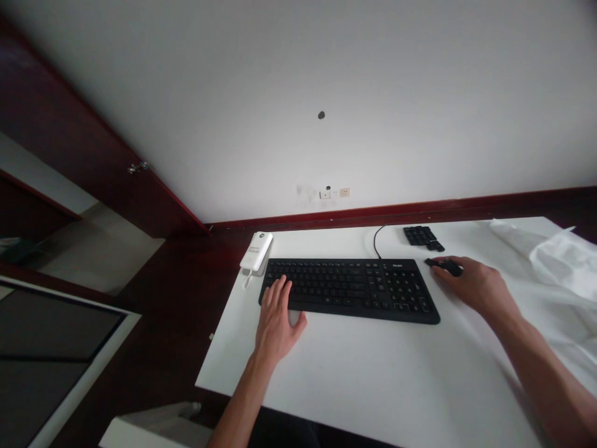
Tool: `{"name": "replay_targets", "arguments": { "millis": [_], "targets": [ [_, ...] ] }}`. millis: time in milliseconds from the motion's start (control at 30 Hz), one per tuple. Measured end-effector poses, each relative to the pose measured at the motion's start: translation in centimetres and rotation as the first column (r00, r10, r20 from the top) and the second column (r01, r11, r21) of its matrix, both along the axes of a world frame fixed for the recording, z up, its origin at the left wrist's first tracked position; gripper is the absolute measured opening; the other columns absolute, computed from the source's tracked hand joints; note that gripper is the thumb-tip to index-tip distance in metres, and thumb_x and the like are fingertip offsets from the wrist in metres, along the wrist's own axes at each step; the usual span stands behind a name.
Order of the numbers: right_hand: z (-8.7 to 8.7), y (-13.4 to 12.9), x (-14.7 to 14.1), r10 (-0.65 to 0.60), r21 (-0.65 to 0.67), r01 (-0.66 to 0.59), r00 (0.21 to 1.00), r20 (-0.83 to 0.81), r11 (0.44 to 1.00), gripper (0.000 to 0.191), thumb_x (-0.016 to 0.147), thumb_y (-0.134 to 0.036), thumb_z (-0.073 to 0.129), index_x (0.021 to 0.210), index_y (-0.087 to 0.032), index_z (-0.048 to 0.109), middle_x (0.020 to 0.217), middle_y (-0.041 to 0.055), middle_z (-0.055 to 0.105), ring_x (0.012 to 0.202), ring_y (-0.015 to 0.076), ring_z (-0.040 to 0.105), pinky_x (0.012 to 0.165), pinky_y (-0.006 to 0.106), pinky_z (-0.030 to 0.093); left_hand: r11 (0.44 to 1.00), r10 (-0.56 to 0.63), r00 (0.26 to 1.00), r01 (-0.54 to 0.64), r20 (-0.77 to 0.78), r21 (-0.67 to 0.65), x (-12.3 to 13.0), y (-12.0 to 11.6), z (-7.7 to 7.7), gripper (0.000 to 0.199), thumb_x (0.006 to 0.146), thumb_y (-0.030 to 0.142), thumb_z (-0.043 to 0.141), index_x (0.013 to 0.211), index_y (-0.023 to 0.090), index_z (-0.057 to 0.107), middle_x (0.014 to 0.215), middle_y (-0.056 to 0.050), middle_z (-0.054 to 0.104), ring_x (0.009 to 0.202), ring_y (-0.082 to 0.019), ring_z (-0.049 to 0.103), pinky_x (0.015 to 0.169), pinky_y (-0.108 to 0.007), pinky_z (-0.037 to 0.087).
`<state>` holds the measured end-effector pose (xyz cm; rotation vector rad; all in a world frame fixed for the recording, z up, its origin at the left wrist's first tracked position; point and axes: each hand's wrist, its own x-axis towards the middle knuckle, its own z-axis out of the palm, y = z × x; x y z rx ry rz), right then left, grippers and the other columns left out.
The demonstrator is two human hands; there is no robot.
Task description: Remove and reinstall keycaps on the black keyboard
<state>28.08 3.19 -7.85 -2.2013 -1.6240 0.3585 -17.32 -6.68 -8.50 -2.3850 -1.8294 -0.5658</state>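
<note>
On the table (373, 379), the keyboard (340, 289) lies partly under the left hand (276, 314).

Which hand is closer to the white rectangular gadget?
Left. The left hand is partly over the black rectangular keyboard, slightly right of the gadget; the right hand is far to its right, past the keyboard.

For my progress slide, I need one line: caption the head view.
Left hand on a black wired keyboard, right hand gripping a small dark object near a cluster of black keycaps.
</note>
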Motion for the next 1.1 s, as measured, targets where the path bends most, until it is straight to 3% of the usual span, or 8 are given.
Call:
{"name": "replay_targets", "arguments": {
  "millis": [467, 600, 667, 767, 933, 1100],
  "targets": [
    [0.5, -0.2, -0.2, 0.000, 0.042, 0.001, 0.999, -0.045, 0.999, 0.039, 0.083, -0.046, 0.070, 0.111, -0.022, 0.081, 0.082, 0.0144, 0.077, 0.064, 0.0282, 0.065, 0.064, 0.040, 0.046, 1.000, 0.005, 1.000, -0.005, -0.020, 0.020, 0.2, 0.2, 0.3, 0.074, 0.095, 0.037, 0.059, 0.160, 0.013, 0.032, 0.167, -0.018, 0.036, 0.151, -0.037, 0.038, 0.124, -0.059, 0.035],
    [2.2, -1.0, -1.0, 0.023, 0.195, -0.004, 0.995, -0.097, 0.981, 0.035, 0.080, -0.043, 0.071, 0.106, -0.021, 0.082, 0.079, 0.0102, 0.076, 0.059, 0.0234, 0.063, 0.062, 0.036, 0.046, 0.999, 0.003, 1.000, -0.003, -0.012, 0.041, 0.1, 0.3, 0.0, 0.074, 0.096, 0.038, 0.059, 0.160, 0.013, 0.033, 0.165, -0.018, 0.039, 0.150, -0.037, 0.041, 0.123, -0.059, 0.036],
    [3.3, -2.1, -1.8, 0.095, 0.268, -0.063, 0.989, -0.112, 0.961, 0.033, 0.085, -0.044, 0.069, 0.106, -0.021, 0.081, 0.081, 0.0088, 0.076, 0.060, 0.0210, 0.062, 0.063, 0.034, 0.047, 0.999, 0.000, 1.000, -0.001, 0.008, 0.053, 0.0, 0.4, -0.2, 0.075, 0.095, 0.039, 0.060, 0.160, 0.013, 0.033, 0.165, -0.018, 0.040, 0.149, -0.037, 0.041, 0.123, -0.059, 0.036],
    [4.5, -4.1, -3.2, 0.234, 0.266, -0.197, 0.965, -0.117, 0.944, 0.033, 0.090, -0.047, 0.066, 0.108, -0.023, 0.079, 0.086, 0.0068, 0.077, 0.063, 0.0194, 0.063, 0.063, 0.032, 0.049, 0.998, -0.004, 0.999, 0.002, 0.037, 0.064, 0.0, 0.4, -0.4, 0.076, 0.095, 0.039, 0.061, 0.161, 0.014, 0.032, 0.164, -0.017, 0.040, 0.150, -0.037, 0.040, 0.123, -0.060, 0.035],
    [4.9, -7.0, -5.1, 0.373, 0.151, -0.350, 0.912, -0.171, 0.925, 0.032, 0.093, -0.047, 0.066, 0.115, -0.025, 0.076, 0.102, 0.0051, 0.080, 0.072, 0.0205, 0.070, 0.067, 0.032, 0.055, 0.999, 0.001, 0.999, -0.004, 0.054, 0.049, 0.2, 0.3, 0.1, 0.080, 0.095, 0.036, 0.062, 0.165, 0.017, 0.027, 0.167, -0.017, 0.035, 0.151, -0.037, 0.038, 0.124, -0.059, 0.035],
    [5.0, -7.9, -6.1, 0.446, 0.088, -0.438, 0.863, -0.236, 0.895, 0.028, 0.096, -0.044, 0.061, 0.113, -0.028, 0.077, 0.112, 0.0050, 0.080, 0.080, 0.0231, 0.075, 0.074, 0.034, 0.060, 1.000, 0.007, 0.999, -0.008, 0.044, 0.029, 0.2, 0.3, 0.3, 0.082, 0.095, 0.037, 0.062, 0.166, 0.017, 0.025, 0.167, -0.018, 0.034, 0.152, -0.038, 0.035, 0.124, -0.060, 0.035]
  ]
}}
